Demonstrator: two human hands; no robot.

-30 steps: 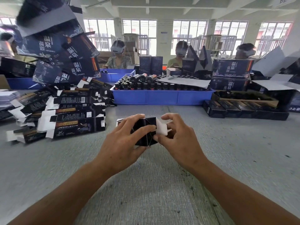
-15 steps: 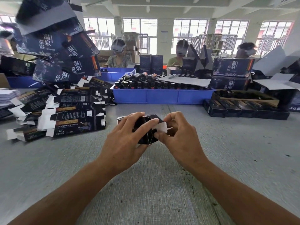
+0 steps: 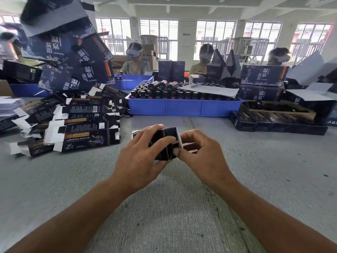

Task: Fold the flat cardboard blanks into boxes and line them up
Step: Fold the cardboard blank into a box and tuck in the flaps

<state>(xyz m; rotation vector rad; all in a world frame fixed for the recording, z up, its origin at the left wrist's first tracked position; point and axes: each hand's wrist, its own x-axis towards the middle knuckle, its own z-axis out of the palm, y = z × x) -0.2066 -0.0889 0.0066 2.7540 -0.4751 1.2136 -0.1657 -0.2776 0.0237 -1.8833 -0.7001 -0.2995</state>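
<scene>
A small dark cardboard box (image 3: pixel 166 141), partly formed, is held end-on toward me above the grey table (image 3: pixel 255 170). My left hand (image 3: pixel 140 157) grips its left side with fingers curled over the top. My right hand (image 3: pixel 198 156) pinches the white end flap at the box's right edge. A heap of flat dark blanks (image 3: pixel 76 125) with white tabs lies on the table to the left. A row of folded dark boxes (image 3: pixel 273 123) lies at the right, near a brown tray.
A blue crate (image 3: pixel 184 106) full of dark bottles stands straight ahead. Large printed cartons (image 3: pixel 69 57) are piled at upper left and more (image 3: pixel 262 75) at right. Three people sit across the table behind the crate.
The white end flap has been pushed in closer against the box's end, and both hands have turned the box slightly while staying in place over the table.
</scene>
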